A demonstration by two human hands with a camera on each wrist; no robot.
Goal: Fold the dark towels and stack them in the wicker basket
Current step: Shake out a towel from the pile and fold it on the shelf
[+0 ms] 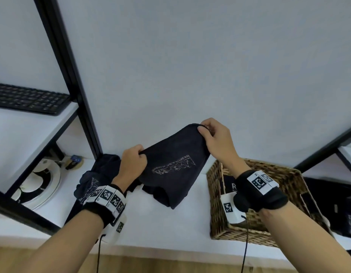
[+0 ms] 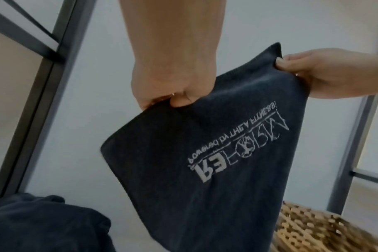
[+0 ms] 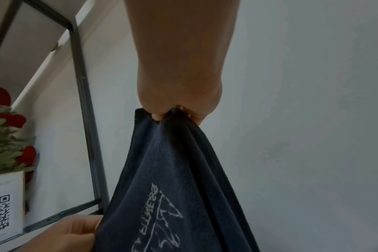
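Note:
A dark towel [image 1: 176, 166] with pale printed lettering hangs in the air above the white shelf, and both hands hold its top edge. My left hand [image 1: 134, 161] grips the lower left corner, fingers curled into the cloth [image 2: 173, 100]. My right hand [image 1: 214, 136] pinches the higher right corner [image 3: 173, 114]. The towel [image 2: 216, 162] droops in folds towards the shelf. The wicker basket [image 1: 255, 229] stands at the right under my right wrist, with a dark folded towel [image 1: 229, 186] inside. More dark towels [image 1: 96, 178] lie crumpled in a heap behind my left wrist.
Black shelf uprights [image 1: 70, 79] rise at the left, and another frame bar [image 1: 328, 146] crosses at the right. A keyboard [image 1: 29, 99] lies on the upper left shelf. A round white device [image 1: 40, 184] sits at the lower left, dark boxes [image 1: 336, 205] to the right of the basket.

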